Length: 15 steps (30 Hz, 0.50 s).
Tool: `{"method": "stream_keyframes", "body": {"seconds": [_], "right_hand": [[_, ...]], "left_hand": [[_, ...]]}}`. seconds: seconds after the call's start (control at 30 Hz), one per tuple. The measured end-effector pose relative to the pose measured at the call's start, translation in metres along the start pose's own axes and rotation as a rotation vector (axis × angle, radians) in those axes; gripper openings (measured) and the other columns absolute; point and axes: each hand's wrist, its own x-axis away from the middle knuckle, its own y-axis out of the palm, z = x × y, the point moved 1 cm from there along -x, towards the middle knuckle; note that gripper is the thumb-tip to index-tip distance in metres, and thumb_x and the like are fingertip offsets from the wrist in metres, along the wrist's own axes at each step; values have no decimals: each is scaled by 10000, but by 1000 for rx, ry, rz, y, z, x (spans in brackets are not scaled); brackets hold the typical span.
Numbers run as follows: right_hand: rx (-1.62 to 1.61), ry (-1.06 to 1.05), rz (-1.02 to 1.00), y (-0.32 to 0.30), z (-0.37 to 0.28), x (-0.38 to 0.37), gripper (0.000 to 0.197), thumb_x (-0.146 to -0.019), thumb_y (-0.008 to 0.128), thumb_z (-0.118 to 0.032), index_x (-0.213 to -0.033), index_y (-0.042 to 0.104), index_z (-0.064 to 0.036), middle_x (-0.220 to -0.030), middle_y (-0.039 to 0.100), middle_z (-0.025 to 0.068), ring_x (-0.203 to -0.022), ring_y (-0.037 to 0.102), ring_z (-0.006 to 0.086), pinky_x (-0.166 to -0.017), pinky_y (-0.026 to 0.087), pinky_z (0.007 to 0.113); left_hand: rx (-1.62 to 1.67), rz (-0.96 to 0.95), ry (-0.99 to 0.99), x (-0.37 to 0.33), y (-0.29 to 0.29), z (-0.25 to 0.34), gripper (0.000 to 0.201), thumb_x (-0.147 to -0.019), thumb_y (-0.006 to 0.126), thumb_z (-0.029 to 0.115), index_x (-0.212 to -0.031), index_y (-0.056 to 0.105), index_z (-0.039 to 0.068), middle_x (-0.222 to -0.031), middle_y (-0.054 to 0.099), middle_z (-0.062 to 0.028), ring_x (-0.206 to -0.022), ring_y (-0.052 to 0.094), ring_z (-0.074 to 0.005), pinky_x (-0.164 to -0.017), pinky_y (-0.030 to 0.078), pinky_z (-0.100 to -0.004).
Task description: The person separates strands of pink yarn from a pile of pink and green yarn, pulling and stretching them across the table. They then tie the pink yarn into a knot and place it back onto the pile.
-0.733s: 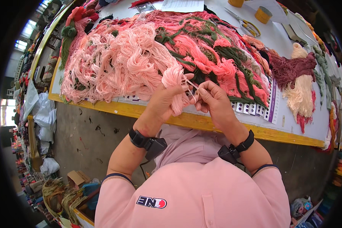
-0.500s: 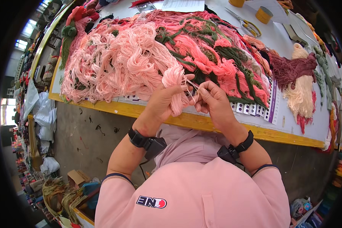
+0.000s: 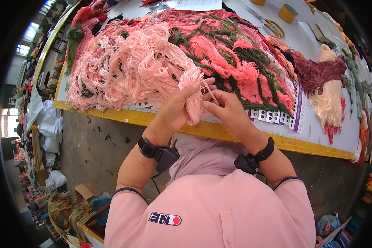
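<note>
A pale pink skein of thread [image 3: 193,105] is gripped in my left hand [image 3: 175,108], its looped end bulging up over the thumb. The skein runs back into a broad heap of light pink thread [image 3: 149,66] on the table. Close beside it, my right hand [image 3: 227,108] pinches thin pale strands [image 3: 211,94] that stretch across from the skein near the left fingertips. Behind my right hand lie coral pink hanks [image 3: 211,51] mixed with dark green thread [image 3: 252,58].
White punched cards [image 3: 295,118] stick out from under the heap along the yellow table edge [image 3: 285,145]. Scissors with yellow handles [image 3: 273,29] and a yellow tape roll [image 3: 287,13] lie at the back. Plum and cream hanks [image 3: 328,93] rest at the right.
My right hand has turned and moved slightly closer to the skein, its fingers now across the strands. My left hand keeps its hold, its fingers a little more extended.
</note>
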Motion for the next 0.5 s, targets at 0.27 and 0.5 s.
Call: {"method": "stream_keyframes", "body": {"seconds": [0.27,0.5], "right_hand": [[-160,27,5,-7,4,2,88,-925,630,-123,-872,617,-54,-759,578,-53,-639,422,20,-562,338,199],[-245,75,39,-12,11,6,89,-940,629,-144,-909,608,-64,-771,571,-44,-620,393,4,-508,297,175]], "left_hand": [[15,55,66,5,10,8,472,-975,542,206,-1390,431,10,-1159,582,-107,-1038,601,-178,-852,548,-325],[-303,63,177,8,10,4,601,-854,655,-22,-1403,410,3,-1067,603,-63,-936,617,-137,-785,530,-278]]}}
